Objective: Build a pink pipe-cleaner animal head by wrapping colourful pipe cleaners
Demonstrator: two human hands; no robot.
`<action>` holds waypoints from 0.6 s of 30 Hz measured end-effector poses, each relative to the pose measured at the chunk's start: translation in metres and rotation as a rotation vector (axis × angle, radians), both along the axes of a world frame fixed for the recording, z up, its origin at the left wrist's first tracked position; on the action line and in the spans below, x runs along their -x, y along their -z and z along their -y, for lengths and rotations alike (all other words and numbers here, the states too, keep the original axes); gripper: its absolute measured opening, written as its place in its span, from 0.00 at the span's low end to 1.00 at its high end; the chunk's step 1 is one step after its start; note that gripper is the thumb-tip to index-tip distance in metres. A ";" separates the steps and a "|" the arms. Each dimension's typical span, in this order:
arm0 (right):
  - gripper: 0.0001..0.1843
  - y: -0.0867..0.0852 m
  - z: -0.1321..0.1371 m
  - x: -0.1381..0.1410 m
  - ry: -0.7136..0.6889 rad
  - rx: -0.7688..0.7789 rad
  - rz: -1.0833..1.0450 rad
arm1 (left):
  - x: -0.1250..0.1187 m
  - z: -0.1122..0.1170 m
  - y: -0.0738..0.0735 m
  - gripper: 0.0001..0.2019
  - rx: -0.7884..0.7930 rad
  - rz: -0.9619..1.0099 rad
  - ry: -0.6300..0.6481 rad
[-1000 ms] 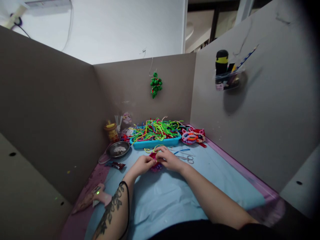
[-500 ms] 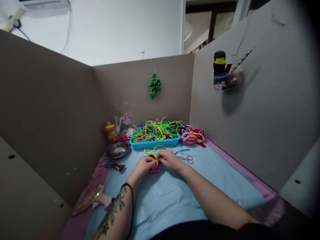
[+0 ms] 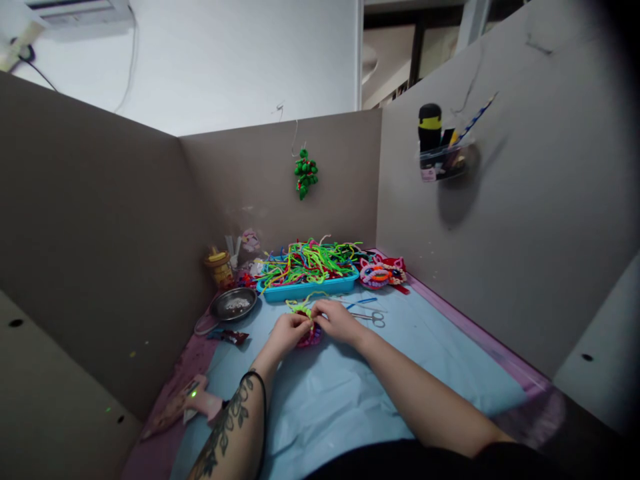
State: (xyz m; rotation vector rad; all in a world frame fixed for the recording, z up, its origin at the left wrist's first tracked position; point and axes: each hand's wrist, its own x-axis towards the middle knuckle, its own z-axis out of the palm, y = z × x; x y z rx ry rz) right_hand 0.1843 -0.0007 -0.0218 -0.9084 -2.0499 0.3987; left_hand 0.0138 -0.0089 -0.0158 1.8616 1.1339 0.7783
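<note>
A small craft piece of bent pipe cleaners (image 3: 309,338), pink and purple below with yellow-green strands on top, rests on the blue table cover. My left hand (image 3: 291,331) pinches it from the left. Opposite, my right hand (image 3: 334,319) has its fingers closed on the same piece near the yellow-green strands. The fingertips of both hands almost meet and hide the middle of it. A loose yellow-green strand trails from its top toward the tray. Just right of my right hand lie scissors (image 3: 376,319) and a blue strip (image 3: 364,302).
Behind my hands stands a blue tray (image 3: 310,289) heaped with pipe cleaners. Finished-looking cat-face pieces (image 3: 375,275) lie to its right. At left are a metal dish (image 3: 234,304) of small white bits, a yellow-lidded cup (image 3: 219,265) and a pink glue gun (image 3: 203,400). Grey panels enclose three sides.
The whole view has shifted slightly, so things appear a little further left. Both hands stay on the pipe-cleaner piece, with only small finger movement.
</note>
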 end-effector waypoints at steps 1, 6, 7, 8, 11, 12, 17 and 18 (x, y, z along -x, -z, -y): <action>0.09 0.000 0.000 0.000 0.002 -0.002 0.000 | 0.000 0.000 0.000 0.18 0.003 0.003 0.003; 0.09 0.002 -0.001 0.000 0.000 -0.004 -0.004 | -0.001 0.000 0.002 0.16 0.019 0.036 -0.005; 0.09 0.002 -0.001 0.000 0.000 -0.003 -0.007 | -0.001 0.000 0.003 0.15 0.020 0.044 -0.012; 0.09 0.002 -0.001 0.000 0.001 0.001 -0.011 | -0.002 0.000 0.003 0.15 0.022 0.050 -0.020; 0.09 0.002 -0.002 0.000 -0.001 0.020 -0.015 | -0.003 -0.001 0.004 0.14 0.019 0.049 -0.044; 0.09 0.002 -0.002 -0.001 -0.004 0.029 -0.016 | -0.004 -0.001 0.005 0.14 0.016 0.045 -0.055; 0.09 0.000 -0.002 -0.002 -0.019 0.059 -0.018 | -0.006 0.000 0.005 0.13 0.010 0.019 -0.094; 0.09 0.000 -0.002 -0.002 -0.021 0.062 -0.015 | -0.006 0.000 0.005 0.13 0.007 0.014 -0.097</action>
